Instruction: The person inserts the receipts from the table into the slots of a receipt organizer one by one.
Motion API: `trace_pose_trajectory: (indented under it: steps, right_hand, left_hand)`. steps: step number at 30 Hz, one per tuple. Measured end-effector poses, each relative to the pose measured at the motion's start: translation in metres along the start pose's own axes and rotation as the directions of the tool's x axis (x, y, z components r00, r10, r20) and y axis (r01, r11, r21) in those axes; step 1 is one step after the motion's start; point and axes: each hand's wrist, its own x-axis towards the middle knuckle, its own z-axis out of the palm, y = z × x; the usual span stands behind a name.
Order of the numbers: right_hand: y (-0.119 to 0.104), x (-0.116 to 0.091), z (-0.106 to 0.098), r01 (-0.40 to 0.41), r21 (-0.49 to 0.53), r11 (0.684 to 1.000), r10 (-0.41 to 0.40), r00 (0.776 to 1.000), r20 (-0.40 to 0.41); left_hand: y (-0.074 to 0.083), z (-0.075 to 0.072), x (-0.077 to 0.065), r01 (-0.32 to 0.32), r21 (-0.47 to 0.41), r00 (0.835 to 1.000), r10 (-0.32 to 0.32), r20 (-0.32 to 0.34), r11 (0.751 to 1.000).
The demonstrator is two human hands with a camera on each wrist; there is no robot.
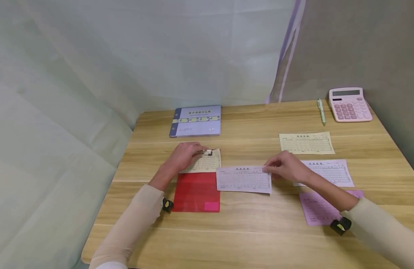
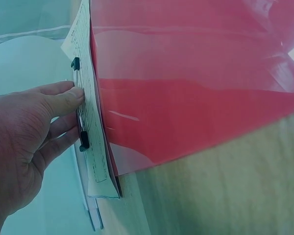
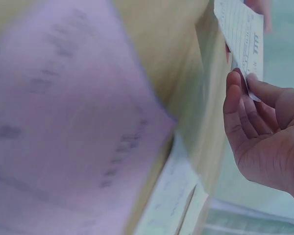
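Note:
My left hand [image 1: 181, 157] pinches the metal clip [image 2: 84, 140] with black ends at the top of a red plastic folder [image 1: 195, 192]. A pale yellow printed slip [image 1: 207, 163] lies at that end, partly covered by the hand. Between right thumb and fingers, my right hand [image 1: 289, 167] holds the right end of a whitish printed slip [image 1: 243, 180]. This slip's left end reaches the folder's right edge; whether the two touch, I cannot tell. Beneath my right forearm are another whitish slip [image 1: 334, 173] and pink slips [image 1: 316, 213], partly hidden.
Yellow slips [image 1: 306, 143] lie beyond my right hand. A blue-lilac account book [image 1: 197, 125] sits at the back left of the wooden table [image 1: 257, 235]. At the back right are a green pen [image 1: 321, 112] and a pink calculator [image 1: 349, 106]. Pale curtains [image 1: 193, 52] hang behind.

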Motion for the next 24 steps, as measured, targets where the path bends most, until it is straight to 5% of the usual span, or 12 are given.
trace_pose_trajectory:
  steps: [9,24]
  right_hand:
    - [-0.018,0.062,0.018,-0.071,0.096,0.993,0.063,0.995,0.083]
    - [-0.052,0.127,0.063,0.000,-0.013,1.000,0.001,0.994,0.110]
  left_hand:
    - [0.001,0.000,-0.001,0.002,0.003,1.000,-0.002,-0.003,1.000]
    - [0.001,0.000,0.002,0.023,0.010,1.000,-0.023,0.019,1.000]
